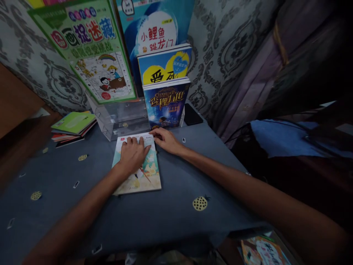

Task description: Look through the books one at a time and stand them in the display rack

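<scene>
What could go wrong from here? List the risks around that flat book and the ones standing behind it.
1. The right hand is at the foot of the upright books, which lean on end; a nudge might tip them forward.
2. The left hand presses flat on the thin book, with no grip on it; it may slide on the blue cloth.
3. The clear plastic stand close behind could get knocked.

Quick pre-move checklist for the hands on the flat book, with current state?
1. Left hand flat on the picture book: ok.
2. Right hand at the book's top right corner: ok; grip on the edge: cannot tell.
3. Book lies flat on the blue tablecloth: ok.
4. Upright books close behind the fingers, little room: not ok.
5. Clear acrylic stand touching the book's top edge: cannot tell.
</scene>
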{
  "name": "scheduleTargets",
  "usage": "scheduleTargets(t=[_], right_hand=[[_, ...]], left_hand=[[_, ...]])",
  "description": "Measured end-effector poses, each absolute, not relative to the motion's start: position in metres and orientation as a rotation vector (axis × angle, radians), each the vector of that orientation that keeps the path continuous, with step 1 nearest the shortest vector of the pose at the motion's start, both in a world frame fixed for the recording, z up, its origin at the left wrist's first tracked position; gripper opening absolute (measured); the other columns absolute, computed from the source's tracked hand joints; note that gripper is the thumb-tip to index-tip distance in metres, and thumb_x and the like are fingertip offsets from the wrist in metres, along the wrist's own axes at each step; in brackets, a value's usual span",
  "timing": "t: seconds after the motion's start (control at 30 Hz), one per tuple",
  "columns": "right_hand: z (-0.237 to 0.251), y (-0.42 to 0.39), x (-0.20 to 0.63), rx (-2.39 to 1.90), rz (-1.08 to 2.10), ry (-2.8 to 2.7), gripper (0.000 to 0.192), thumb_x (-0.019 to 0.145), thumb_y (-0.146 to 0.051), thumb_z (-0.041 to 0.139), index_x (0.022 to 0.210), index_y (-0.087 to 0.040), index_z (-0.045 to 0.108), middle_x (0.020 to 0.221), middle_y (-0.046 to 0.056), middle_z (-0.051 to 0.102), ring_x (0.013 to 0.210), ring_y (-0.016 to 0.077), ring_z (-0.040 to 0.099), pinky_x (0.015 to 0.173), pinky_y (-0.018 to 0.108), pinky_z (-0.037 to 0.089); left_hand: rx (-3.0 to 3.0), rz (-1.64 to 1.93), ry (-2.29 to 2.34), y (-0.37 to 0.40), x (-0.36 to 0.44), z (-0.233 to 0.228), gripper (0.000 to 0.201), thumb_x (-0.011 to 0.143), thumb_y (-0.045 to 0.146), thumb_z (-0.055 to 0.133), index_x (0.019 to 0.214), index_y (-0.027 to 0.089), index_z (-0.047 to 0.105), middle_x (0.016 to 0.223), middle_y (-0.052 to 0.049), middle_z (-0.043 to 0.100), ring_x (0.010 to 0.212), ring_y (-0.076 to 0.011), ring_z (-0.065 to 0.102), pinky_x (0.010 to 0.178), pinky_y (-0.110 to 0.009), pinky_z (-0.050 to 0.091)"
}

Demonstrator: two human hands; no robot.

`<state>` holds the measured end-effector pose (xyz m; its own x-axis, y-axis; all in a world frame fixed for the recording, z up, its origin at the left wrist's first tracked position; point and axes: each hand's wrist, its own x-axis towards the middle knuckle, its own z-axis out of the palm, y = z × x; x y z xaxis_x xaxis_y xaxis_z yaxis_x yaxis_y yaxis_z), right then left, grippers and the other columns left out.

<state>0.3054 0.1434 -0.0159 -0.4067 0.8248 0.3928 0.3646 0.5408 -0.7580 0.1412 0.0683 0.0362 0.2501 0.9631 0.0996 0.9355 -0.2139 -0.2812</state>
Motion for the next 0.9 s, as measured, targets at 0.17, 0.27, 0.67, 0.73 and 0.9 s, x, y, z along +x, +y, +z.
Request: scheduleTargets(t=[0.17, 0.27, 0.67, 0.73, 0.9], right_hand=[[-0.020, 0.160, 0.302, -0.927, 0.709, -2.026, 0.029, 0.082, -0.007, 0.052, 0.102, -0.014, 0.072, 0.097, 0.008, 0.067, 0.093, 0.0202, 0.063, 0.088, 0.034, 0.050], [-0.024, 0.162, 0.302, -0.895, 0.667, -2.053, 0.029, 0.083, -0.009, 0.053, 0.103, -0.014, 0.072, 0.098, 0.008, 0.066, 0.092, 0.0206, 0.062, 0.087, 0.034, 0.049], [-0.018, 0.102, 0.326, -0.755, 0.613, -2.208, 0.031, 0.089, -0.007, 0.047, 0.104, -0.019, 0.072, 0.106, 0.007, 0.073, 0.106, 0.0232, 0.063, 0.099, 0.042, 0.048], [-0.014, 0.087, 0.329, -0.718, 0.631, -2.217, 0.030, 0.090, -0.007, 0.047, 0.105, -0.019, 0.071, 0.103, 0.007, 0.073, 0.103, 0.0221, 0.064, 0.097, 0.041, 0.049], [-0.008, 0.046, 0.334, -0.668, 0.698, -2.204, 0.028, 0.093, -0.010, 0.048, 0.106, -0.019, 0.071, 0.098, 0.006, 0.073, 0.097, 0.0207, 0.064, 0.091, 0.039, 0.050]], left_hand=[[-2.233, 0.189, -1.828, 0.071, 0.142, 0.040, 0.052, 0.104, 0.045, 0.036, 0.132, 0.007, 0.057, 0.118, -0.023, 0.067, 0.116, -0.0375, 0.059, 0.092, -0.048, 0.048], [-2.223, 0.186, -1.843, 0.071, 0.141, 0.040, 0.053, 0.104, 0.047, 0.034, 0.133, 0.008, 0.056, 0.121, -0.023, 0.066, 0.118, -0.0378, 0.058, 0.094, -0.049, 0.047], [-2.867, -0.240, -1.167, 0.034, 0.114, 0.024, 0.039, 0.103, 0.033, 0.042, 0.133, 0.015, 0.058, 0.136, -0.017, 0.060, 0.128, -0.0313, 0.053, 0.105, -0.051, 0.045], [-2.953, -0.277, -1.038, 0.022, 0.111, 0.026, 0.040, 0.102, 0.038, 0.046, 0.134, 0.016, 0.058, 0.136, -0.016, 0.060, 0.129, -0.0309, 0.053, 0.108, -0.052, 0.044], [-2.971, -0.211, -0.846, 0.002, 0.107, 0.032, 0.050, 0.097, 0.045, 0.057, 0.137, 0.014, 0.056, 0.134, -0.016, 0.063, 0.128, -0.0318, 0.055, 0.103, -0.050, 0.049]])
